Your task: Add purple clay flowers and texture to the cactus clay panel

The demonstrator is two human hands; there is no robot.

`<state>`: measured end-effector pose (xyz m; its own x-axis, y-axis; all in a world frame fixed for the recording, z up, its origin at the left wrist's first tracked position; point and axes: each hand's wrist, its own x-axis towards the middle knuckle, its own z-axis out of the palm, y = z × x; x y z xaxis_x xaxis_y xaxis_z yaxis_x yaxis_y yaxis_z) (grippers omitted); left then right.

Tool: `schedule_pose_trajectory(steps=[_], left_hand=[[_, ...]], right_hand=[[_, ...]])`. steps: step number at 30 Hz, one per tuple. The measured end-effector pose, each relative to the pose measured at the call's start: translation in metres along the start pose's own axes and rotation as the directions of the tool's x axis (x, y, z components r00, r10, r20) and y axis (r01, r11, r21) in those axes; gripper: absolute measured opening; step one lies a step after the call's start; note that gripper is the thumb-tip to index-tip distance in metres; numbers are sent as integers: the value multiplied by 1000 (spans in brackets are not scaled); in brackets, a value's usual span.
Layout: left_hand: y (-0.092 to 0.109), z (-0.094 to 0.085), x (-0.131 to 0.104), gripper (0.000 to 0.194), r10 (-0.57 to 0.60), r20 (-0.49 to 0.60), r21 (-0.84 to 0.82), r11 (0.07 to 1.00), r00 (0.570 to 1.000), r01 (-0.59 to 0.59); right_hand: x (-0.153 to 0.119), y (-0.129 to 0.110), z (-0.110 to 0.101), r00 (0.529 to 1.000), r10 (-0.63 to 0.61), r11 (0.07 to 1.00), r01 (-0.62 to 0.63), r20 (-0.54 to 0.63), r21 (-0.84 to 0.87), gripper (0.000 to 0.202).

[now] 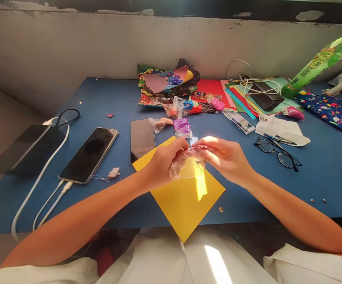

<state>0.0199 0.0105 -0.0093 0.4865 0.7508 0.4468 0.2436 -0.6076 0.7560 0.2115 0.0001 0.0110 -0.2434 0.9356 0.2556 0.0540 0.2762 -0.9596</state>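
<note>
Both hands (165, 161) (222, 156) pinch a clear plastic bag (185, 165); no writing legible.

The sheet (185, 197) lies on the table (105, 94), its near corner past the table's front edge. Above the sheet, both hands (161, 163) (222, 156) meet on a bag (187, 165). Left of the sheet lie two phones (89, 154) (141, 138), and further left a tablet (25, 148). Just behind the sheet lies a packet (182, 127); well behind it, a paper pile (167, 85). Right of the sheet lie glasses (277, 152), and far right behind them a tilted bottle (318, 63).
</note>
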Motion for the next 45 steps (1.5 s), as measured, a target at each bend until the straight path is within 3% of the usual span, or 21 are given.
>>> schedule_pose_trajectory(steps=[2,6,9,11,14,19,20,22,23,26,27,30,34,36,37,38,39,41,42,43,45], left_hand=[[2,-1,1,25,71,-36,11,997,997,-70],[2,-2,2,30,99,-77,38,995,992,-96],[0,-3,1,25,127,-42,49,991,991,-125],[-1,-2,0,24,138,-34,44,990,990,-137],[-3,-1,0,26,144,-80,35,989,986,-142],[-3,-3,2,22,162,-27,72,985,986,-159],[-2,-3,2,23,152,-4,62,987,988,-151],[-1,-5,4,25,101,50,47,994,994,-104],[-1,-5,4,25,70,93,51,996,993,-75],[0,-6,5,22,-3,189,92,996,982,-15],[0,-5,5,22,-18,204,97,995,979,-1],[1,-5,6,26,-44,171,70,997,984,32],[1,-7,6,25,-92,141,52,995,986,86],[0,-8,7,27,-166,150,-16,985,975,170],[-1,-8,7,28,-211,153,-74,972,965,225],[-1,-8,8,28,-261,161,-136,949,952,283],[-2,-8,9,28,-311,167,-201,918,936,341],[-3,-6,10,29,-420,180,-346,819,890,457],[-3,-6,10,30,-464,207,-415,756,861,507],[-3,-5,11,30,-490,247,-476,690,836,545],[-2,-3,12,28,-483,343,-574,571,806,587]], right_hand=[[0,0,0,1000,-9,1000,9,12,22,19],[1,-2,-2,979,-76,995,88,-187,56,13],[2,-3,-4,998,-59,997,59,-6,58,15],[4,-2,-7,998,-64,995,62,14,83,14],[7,-1,-12,962,-129,985,152,-239,77,13],[3,1,-6,995,-77,996,75,69,38,16],[3,0,-7,991,-133,991,133,-8,4,12],[2,-1,-9,926,-302,951,275,-227,-140,10],[2,-1,-10,910,-366,918,318,-194,-239,13],[0,1,-11,858,-396,794,499,328,-347,19],[-1,2,-10,838,-410,762,531,359,-369,20],[-3,5,-9,842,-538,730,485,33,-481,18],[-1,5,-12,862,-460,729,504,214,-463,13],[0,5,-12,904,-424,783,342,-44,-519,14],[-1,6,-11,897,-410,816,278,-168,-507,19],[-1,8,-10,898,-412,824,293,-156,-485,20],[-2,9,-9,915,-403,822,354,-17,-446,17],[-3,11,-7,891,-403,800,454,211,-392,21],[-4,10,-7,877,-436,766,480,202,-428,23],[-4,9,-8,866,-492,737,468,89,-488,25],[-4,3,-11,755,-623,702,426,-204,-571,30]])
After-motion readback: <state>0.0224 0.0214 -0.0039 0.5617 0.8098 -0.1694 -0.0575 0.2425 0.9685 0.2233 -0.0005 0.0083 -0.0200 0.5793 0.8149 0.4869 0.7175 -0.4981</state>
